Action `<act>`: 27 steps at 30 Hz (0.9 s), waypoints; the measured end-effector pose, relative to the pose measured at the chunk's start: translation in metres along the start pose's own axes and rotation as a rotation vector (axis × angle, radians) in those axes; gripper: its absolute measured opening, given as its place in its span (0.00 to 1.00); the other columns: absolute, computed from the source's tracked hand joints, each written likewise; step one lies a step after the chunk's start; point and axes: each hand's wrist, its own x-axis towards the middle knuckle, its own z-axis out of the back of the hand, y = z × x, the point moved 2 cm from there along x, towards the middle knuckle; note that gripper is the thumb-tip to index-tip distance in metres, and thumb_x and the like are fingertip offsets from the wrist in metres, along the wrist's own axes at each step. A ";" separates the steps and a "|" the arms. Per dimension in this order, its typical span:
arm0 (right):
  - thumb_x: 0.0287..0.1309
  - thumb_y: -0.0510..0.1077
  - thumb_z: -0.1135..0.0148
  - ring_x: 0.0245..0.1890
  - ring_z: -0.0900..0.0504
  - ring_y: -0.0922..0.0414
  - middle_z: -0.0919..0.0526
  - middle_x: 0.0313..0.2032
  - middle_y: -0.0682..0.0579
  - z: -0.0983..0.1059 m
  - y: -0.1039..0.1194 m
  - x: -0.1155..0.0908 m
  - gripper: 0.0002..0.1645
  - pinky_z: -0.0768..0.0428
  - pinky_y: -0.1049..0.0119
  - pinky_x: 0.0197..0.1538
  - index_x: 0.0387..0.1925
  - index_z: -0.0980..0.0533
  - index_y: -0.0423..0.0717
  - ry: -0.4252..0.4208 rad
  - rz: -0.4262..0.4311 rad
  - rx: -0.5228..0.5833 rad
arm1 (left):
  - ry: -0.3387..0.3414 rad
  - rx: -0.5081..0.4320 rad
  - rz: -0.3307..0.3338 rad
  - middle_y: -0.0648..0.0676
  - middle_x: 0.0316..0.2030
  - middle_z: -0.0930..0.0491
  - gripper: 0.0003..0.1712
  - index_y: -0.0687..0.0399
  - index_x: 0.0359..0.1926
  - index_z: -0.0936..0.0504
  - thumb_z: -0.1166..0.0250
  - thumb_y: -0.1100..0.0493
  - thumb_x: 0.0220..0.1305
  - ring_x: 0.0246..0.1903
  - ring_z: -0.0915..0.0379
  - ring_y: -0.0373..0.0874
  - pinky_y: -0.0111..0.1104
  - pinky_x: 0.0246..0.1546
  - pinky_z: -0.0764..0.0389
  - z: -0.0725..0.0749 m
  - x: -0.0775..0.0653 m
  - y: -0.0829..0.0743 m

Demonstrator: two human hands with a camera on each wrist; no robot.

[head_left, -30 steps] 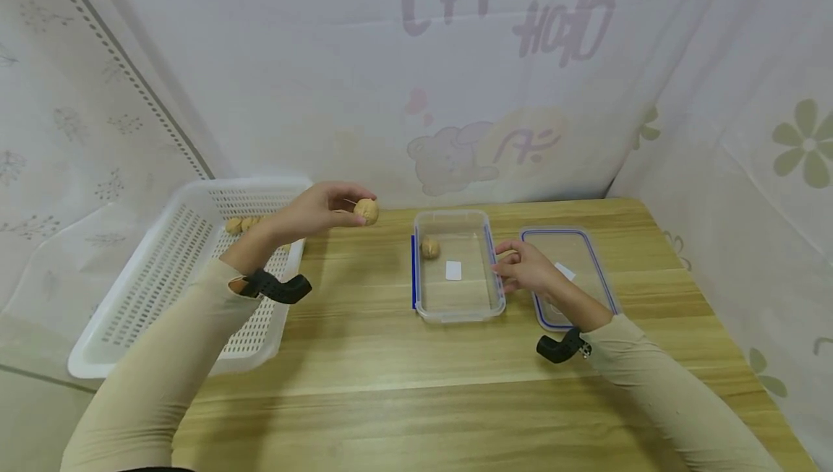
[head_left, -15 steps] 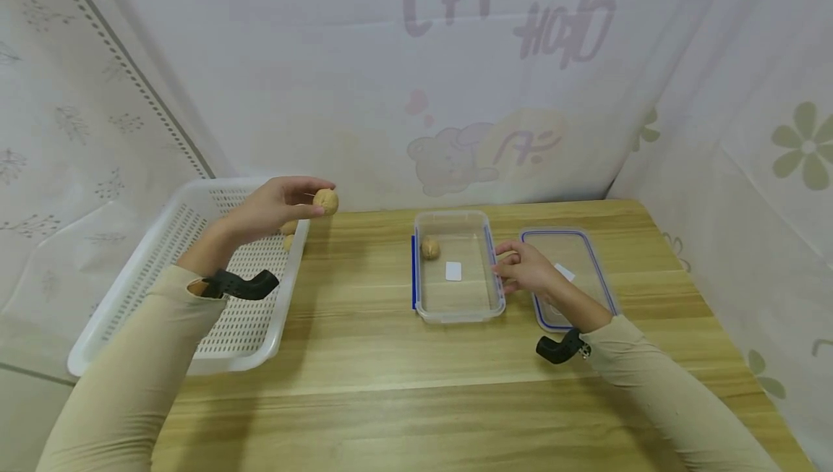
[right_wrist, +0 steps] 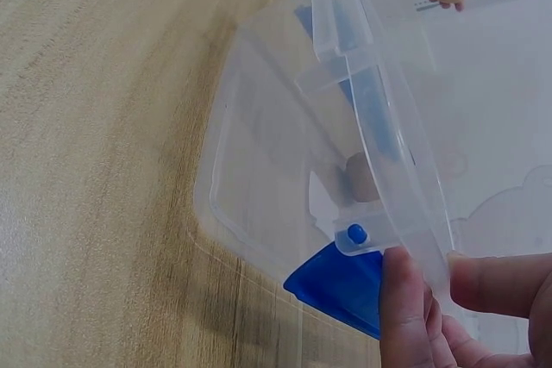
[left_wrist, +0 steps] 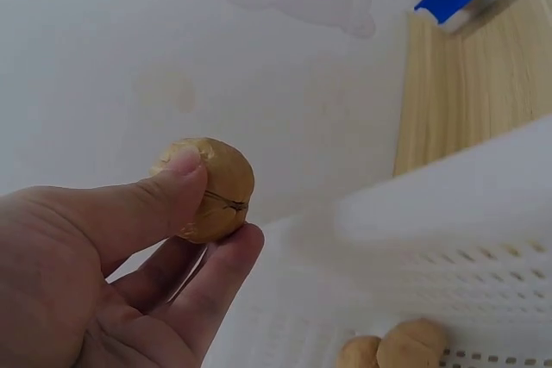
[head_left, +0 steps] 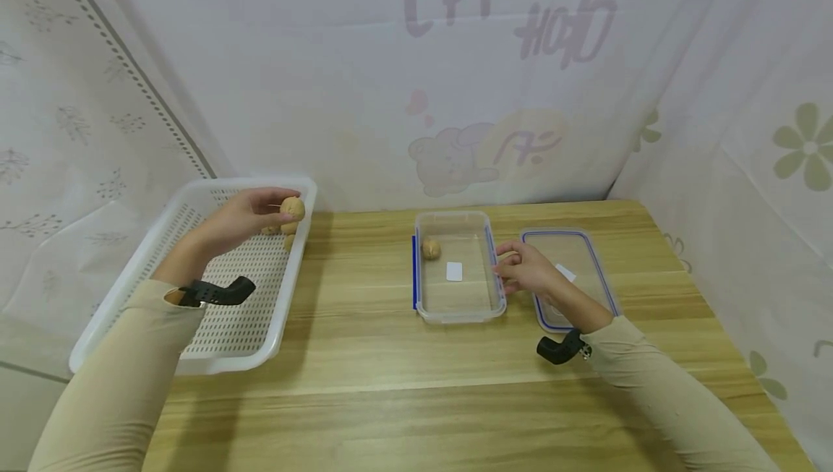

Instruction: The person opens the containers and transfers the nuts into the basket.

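My left hand (head_left: 237, 222) pinches a tan walnut (left_wrist: 216, 187) between thumb and fingertips, over the far right corner of a white perforated plastic basket (head_left: 278, 324). Below it, more walnuts (left_wrist: 414, 346) lie in the basket, partly hidden by the hand in the head view. At the middle of the table stands a clear food container (head_left: 458, 309) with blue side latches, its top uncovered. Inside are one walnut (head_left: 432, 249) and a small white label (head_left: 454, 271). My right hand (head_left: 528, 267) grips the container's right wall, with fingers by the blue latch (right_wrist: 341, 286) and thumb at the rim.
The container's clear lid (head_left: 588, 259), with a blue seal, lies on the table to the right, partly under my right forearm. A printed curtain (head_left: 364, 96) hangs along the wooden table's (head_left: 390, 414) back edge and at both sides.
My left hand has moved left with the walnut, from beyond the basket's right rim to above its far right corner. The right hand and the container stay where they were.
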 end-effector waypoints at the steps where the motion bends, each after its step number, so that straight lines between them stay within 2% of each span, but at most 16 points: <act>1: 0.72 0.33 0.42 0.33 0.20 0.57 0.20 0.40 0.45 0.000 0.000 0.000 0.27 0.12 0.60 0.39 0.67 0.38 0.31 0.001 0.000 0.001 | -0.003 -0.004 0.000 0.64 0.69 0.32 0.33 0.63 0.75 0.36 0.39 0.56 0.76 0.68 0.37 0.58 0.23 0.49 0.25 0.001 -0.001 0.003; 5: 0.72 0.34 0.42 0.33 0.20 0.57 0.20 0.40 0.45 0.000 -0.001 0.001 0.27 0.12 0.61 0.38 0.67 0.39 0.30 0.007 0.003 0.006 | -0.020 -0.002 0.009 0.67 0.70 0.34 0.34 0.66 0.75 0.39 0.39 0.58 0.76 0.68 0.38 0.61 0.27 0.55 0.24 0.005 -0.002 0.014; 8: 0.72 0.34 0.42 0.33 0.20 0.57 0.20 0.41 0.44 0.000 -0.001 0.001 0.28 0.12 0.61 0.38 0.67 0.39 0.30 0.005 0.000 0.006 | -0.028 0.007 0.031 0.68 0.71 0.37 0.36 0.67 0.75 0.41 0.38 0.58 0.75 0.69 0.39 0.63 0.42 0.65 0.28 0.007 -0.003 0.023; 11: 0.72 0.33 0.42 0.33 0.20 0.57 0.20 0.40 0.45 0.000 0.000 0.000 0.28 0.12 0.61 0.39 0.67 0.39 0.30 0.001 -0.001 0.003 | -0.039 0.007 0.053 0.68 0.69 0.36 0.35 0.68 0.74 0.41 0.38 0.58 0.75 0.68 0.39 0.62 0.53 0.68 0.34 0.010 -0.004 0.032; 15: 0.71 0.33 0.42 0.34 0.20 0.57 0.20 0.39 0.46 0.001 0.000 0.000 0.27 0.12 0.59 0.39 0.67 0.38 0.31 -0.001 -0.001 0.006 | -0.054 0.010 0.081 0.67 0.65 0.33 0.34 0.69 0.73 0.40 0.39 0.57 0.76 0.64 0.36 0.55 0.50 0.65 0.32 0.012 -0.006 0.041; 17: 0.71 0.33 0.42 0.33 0.20 0.57 0.20 0.39 0.46 0.001 0.000 0.001 0.27 0.12 0.59 0.39 0.67 0.38 0.31 -0.001 0.000 0.005 | -0.057 0.026 0.094 0.68 0.64 0.33 0.33 0.69 0.72 0.39 0.39 0.57 0.76 0.62 0.35 0.55 0.50 0.65 0.32 0.013 -0.006 0.046; 23: 0.71 0.33 0.42 0.33 0.19 0.56 0.20 0.38 0.46 0.001 0.000 0.001 0.27 0.12 0.61 0.38 0.66 0.38 0.31 -0.004 -0.001 0.010 | -0.038 0.042 0.137 0.74 0.67 0.36 0.34 0.72 0.73 0.40 0.39 0.59 0.75 0.65 0.37 0.65 0.59 0.66 0.35 0.013 -0.006 0.059; 27: 0.71 0.33 0.42 0.33 0.20 0.57 0.20 0.38 0.45 0.001 0.001 0.001 0.27 0.12 0.61 0.37 0.66 0.38 0.31 0.003 -0.002 0.012 | -0.057 0.072 0.202 0.77 0.66 0.37 0.33 0.74 0.72 0.40 0.40 0.61 0.75 0.62 0.34 0.67 0.57 0.65 0.30 0.011 -0.005 0.064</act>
